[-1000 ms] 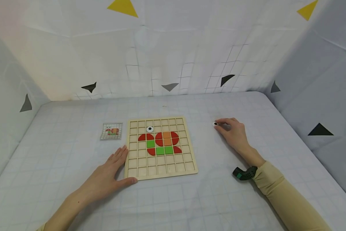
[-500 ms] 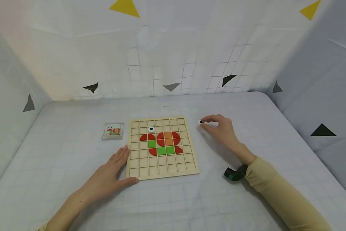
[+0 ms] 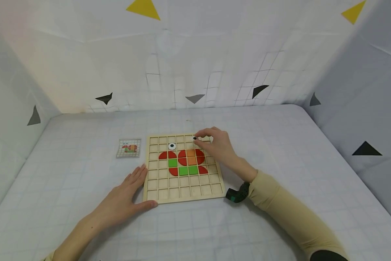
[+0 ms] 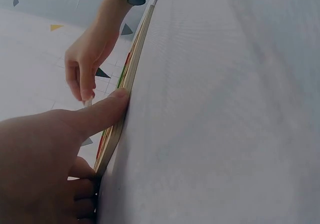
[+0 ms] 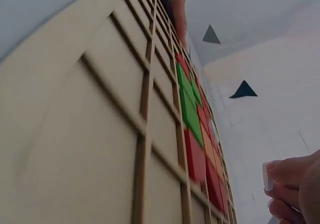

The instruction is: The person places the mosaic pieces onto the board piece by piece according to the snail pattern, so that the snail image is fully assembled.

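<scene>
My right hand (image 3: 216, 145) pinches a small white disc with a black dot, an eye piece (image 3: 194, 138), between thumb and fingertips, over the far right part of the wooden grid board (image 3: 183, 188). In the right wrist view the eye piece (image 5: 268, 176) shows edge-on, above the board's surface. My left hand (image 3: 121, 197) lies with spread, straight fingers along the board's left side, thumb at the near left corner. A matching eye piece (image 3: 171, 146) sits in a cell. Below it, red quarter-round tiles (image 3: 173, 172), green square tiles (image 3: 183, 170) and orange tiles (image 3: 191, 160) fill several cells.
A small pattern card (image 3: 128, 148) printted with a similar coloured figure lies left of the board. A grid-marked white cloth covers the table (image 3: 280, 145). Behind it hangs a white backdrop (image 3: 195, 65) with yellow, grey and black triangles.
My right hand has carried the eye piece leftward from the bare cloth on the right to above the board. The left hand has stayed at the board's left edge.
</scene>
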`<state>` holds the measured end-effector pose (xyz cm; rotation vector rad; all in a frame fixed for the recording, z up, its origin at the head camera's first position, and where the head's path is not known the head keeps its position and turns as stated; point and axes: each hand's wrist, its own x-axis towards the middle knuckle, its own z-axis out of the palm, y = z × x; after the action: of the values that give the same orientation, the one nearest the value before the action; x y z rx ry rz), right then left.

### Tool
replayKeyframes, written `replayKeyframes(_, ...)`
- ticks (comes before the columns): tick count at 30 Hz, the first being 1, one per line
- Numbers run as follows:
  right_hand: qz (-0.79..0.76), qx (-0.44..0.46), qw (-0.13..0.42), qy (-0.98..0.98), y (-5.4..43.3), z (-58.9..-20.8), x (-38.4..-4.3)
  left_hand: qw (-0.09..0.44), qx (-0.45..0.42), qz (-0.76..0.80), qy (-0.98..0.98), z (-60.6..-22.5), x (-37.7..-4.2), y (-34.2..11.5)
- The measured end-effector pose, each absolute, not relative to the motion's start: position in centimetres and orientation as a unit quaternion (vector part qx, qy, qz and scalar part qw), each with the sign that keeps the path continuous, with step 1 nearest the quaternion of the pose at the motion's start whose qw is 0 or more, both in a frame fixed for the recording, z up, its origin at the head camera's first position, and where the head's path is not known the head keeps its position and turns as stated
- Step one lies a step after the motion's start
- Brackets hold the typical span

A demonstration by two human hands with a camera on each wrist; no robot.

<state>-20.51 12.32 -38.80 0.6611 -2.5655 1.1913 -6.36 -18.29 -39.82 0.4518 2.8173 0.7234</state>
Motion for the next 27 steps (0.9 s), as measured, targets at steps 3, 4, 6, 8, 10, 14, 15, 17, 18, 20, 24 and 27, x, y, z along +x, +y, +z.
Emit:
replayKeyframes(3, 0.407, 0.236, 0.106, -0.876, 10.7, -38.6, -20.6, 0.1, 0.154, 0.247, 0.952, -39.9, -6.4, -18.3)
replayKeyframes(4, 0.407, 0.24, 0.104, -0.875, 10.2, -38.6, -20.7, 0.101, 0.153, 0.247, 0.951, -39.9, -6.4, -18.3)
replayKeyframes(6, 0.408, 0.252, 0.104, -0.871, 9.3, -38.6, -20.8, 0.104, 0.152, 0.249, 0.951, -39.9, -6.4, -18.3)
replayKeyframes(8, 0.412, 0.263, 0.104, -0.866, 8.3, -38.7, -20.9, 0.106, 0.151, 0.249, 0.951, -39.9, -6.4, -18.4)
replayKeyframes(10, 0.414, 0.268, 0.102, -0.864, 7.4, -38.8, -21.0, 0.107, 0.15, 0.248, 0.951, -39.9, -6.4, -18.4)
replayKeyframes(14, 0.411, 0.271, 0.099, -0.865, 5.7, -39.0, -21.1, 0.104, 0.152, 0.248, 0.951, -39.9, -6.4, -18.4)
replayKeyframes(15, 0.41, 0.271, 0.099, -0.866, 5.3, -39.1, -21.1, 0.104, 0.152, 0.247, 0.951, -39.9, -6.4, -18.4)
replayKeyframes(17, 0.412, 0.273, 0.097, -0.864, 4.7, -39.2, -21.0, 0.104, 0.153, 0.248, 0.951, -39.9, -6.4, -18.4)
replayKeyframes(18, 0.413, 0.275, 0.095, -0.863, 4.4, -39.3, -21.1, 0.104, 0.154, 0.249, 0.951, -39.9, -6.4, -18.4)
replayKeyframes(20, 0.412, 0.274, 0.089, -0.864, 3.9, -39.5, -21.0, 0.105, 0.154, 0.249, 0.95, -39.9, -6.4, -18.4)
replayKeyframes(24, 0.398, 0.278, 0.096, -0.869, 3.4, -40.2, -21.0, 0.104, 0.157, 0.253, 0.949, -39.9, -6.4, -18.4)
replayKeyframes(27, 0.386, 0.292, 0.116, -0.867, 3.1, -40.7, -21.0, 0.103, 0.156, 0.253, 0.949, -39.9, -6.4, -18.5)
